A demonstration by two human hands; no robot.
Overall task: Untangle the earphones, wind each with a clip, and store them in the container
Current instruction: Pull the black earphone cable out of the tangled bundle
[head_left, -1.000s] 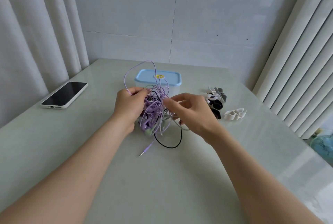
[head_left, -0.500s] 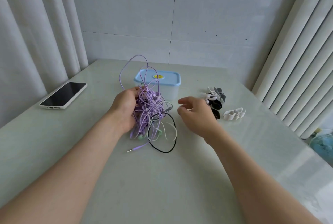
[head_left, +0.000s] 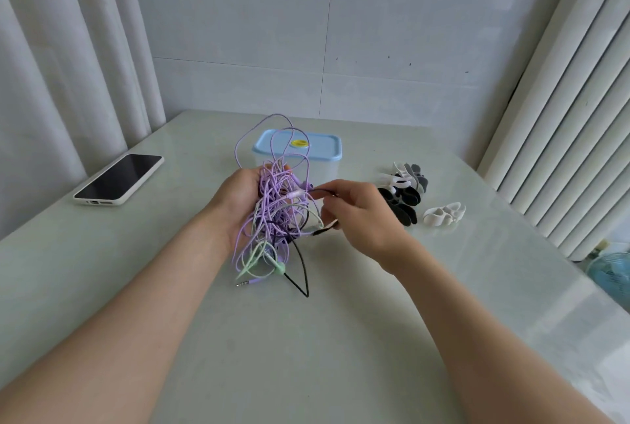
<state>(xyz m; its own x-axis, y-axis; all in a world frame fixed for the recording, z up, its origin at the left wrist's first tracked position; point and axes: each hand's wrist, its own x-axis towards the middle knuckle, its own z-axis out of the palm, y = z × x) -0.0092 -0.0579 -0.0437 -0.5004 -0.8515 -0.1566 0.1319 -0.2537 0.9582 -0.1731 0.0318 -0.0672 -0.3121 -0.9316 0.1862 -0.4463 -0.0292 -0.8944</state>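
Observation:
A tangle of earphones (head_left: 272, 215), mostly purple with green, white and black cords, hangs above the table's middle. My left hand (head_left: 235, 202) grips the bundle from the left. My right hand (head_left: 358, 215) pinches a black cord (head_left: 324, 190) at the bundle's right side. A black loop (head_left: 301, 273) and a purple plug (head_left: 247, 283) dangle down to the table. Behind the bundle stands the clear container with its blue lid (head_left: 320, 147) on. A pile of black, white and grey clips (head_left: 405, 191) lies to the right, with one white clip (head_left: 443, 214) apart.
A phone (head_left: 119, 179) in a white case lies face up at the table's left. Curtains hang on the left and right, a tiled wall stands behind. A blue fan (head_left: 613, 273) shows beyond the table's right edge.
My left hand has lifted the bundle higher off the table. My right hand, which was apart from the cords half a second ago, has moved back in and taken hold of a black cord.

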